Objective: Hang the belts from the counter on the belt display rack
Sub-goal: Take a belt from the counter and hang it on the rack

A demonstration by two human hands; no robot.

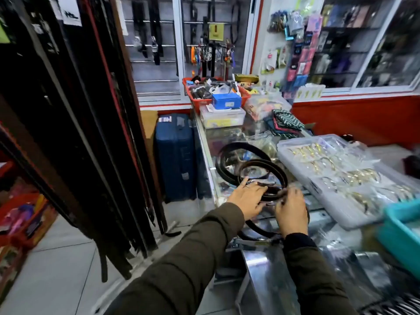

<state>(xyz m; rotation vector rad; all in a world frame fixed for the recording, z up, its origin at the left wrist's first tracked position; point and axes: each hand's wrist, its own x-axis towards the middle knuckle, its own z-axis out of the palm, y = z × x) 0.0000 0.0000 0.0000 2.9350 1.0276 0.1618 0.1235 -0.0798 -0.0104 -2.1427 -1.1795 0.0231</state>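
Several dark belts (245,153) lie in loose loops on the glass counter (272,264). My left hand (247,198) rests on the near side of the loops with its fingers spread over a belt. Just to its right, my right hand (291,212) has its fingers curled around a belt, though motion blur hides the exact grip. The belt display rack (75,123) stands at the left, thick with hanging dark belts that reach almost to the floor.
A clear plastic tray of gold jewellery (336,178) sits on the counter right of the belts, and a teal bin (402,233) sits nearer. A blue suitcase (176,155) stands on the floor beside the counter. Red baskets and boxes crowd the counter's far end.
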